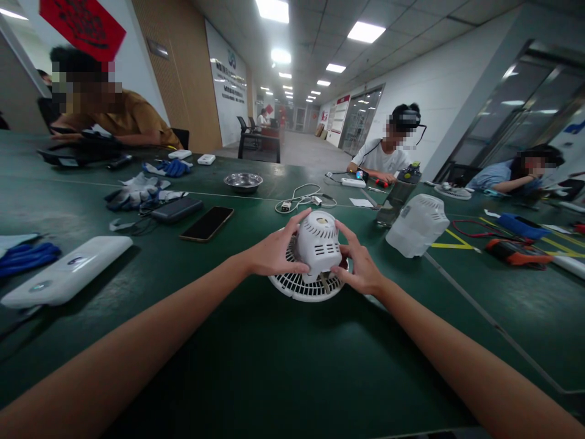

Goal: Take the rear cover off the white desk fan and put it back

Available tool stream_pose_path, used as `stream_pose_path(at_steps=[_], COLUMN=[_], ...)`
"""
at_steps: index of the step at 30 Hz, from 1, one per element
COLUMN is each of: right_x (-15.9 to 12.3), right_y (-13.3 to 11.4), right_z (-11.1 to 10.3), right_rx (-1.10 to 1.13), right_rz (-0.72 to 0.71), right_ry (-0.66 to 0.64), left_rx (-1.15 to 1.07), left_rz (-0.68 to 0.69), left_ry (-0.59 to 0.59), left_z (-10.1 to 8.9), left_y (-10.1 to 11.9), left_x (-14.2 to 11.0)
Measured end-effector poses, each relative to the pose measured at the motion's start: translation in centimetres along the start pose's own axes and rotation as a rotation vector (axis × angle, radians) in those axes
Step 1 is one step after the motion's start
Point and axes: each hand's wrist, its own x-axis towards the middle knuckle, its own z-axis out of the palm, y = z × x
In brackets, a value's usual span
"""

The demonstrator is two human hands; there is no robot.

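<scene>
So the white vented fan motor housing (320,247) is just right of the middle of the frame, sitting over a round fan grille (311,295) on the dark green counter (292,366). Left hand (276,253) is on its left side, right hand (361,268) on its right, fingers curved around it, so it's gripped from both sides. Can't tell whether it's fastened to the grille or just resting there.

Handling-wise, I'd guess hard, thin plastic: stiff, a bit slick on the rounded top, light if it's only a shell but kinda heavy for its size if the motor's inside. I'd hold it low on the smooth side walls, thumbs near the bottom edge like here, and keep off the vent slots, since those thin ribs could probably crack. The grille's skinny bars look bendy too, so no leaning on them.
</scene>
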Motion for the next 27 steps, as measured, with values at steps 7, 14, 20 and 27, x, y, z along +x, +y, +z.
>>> stream_pose_path(at_steps=[7,14,20,27], right_x=[0.3,0.4,0.5,0.5], right_y=[-0.3,-1.0,-0.9,-0.9], right_z=[0.0,-0.2,-0.4,-0.3], right_rx=[-0.048,-0.083,-0.068,-0.088], right_rz=[-0.057,-0.045,-0.055,-0.051], right_ry=[-0.065,-0.078,-0.076,-0.1], left_rx=[0.256,0.332,0.307,0.249], left_rz=[0.15,0.124,0.134,0.134], left_ry=[0.023,0.07,0.036,-0.05], left_z=[1.4,2.0,1.5,0.8], left_y=[-0.2,0.3,-0.1,-1.3], left_x=[0.2,0.0,0.1,0.1])
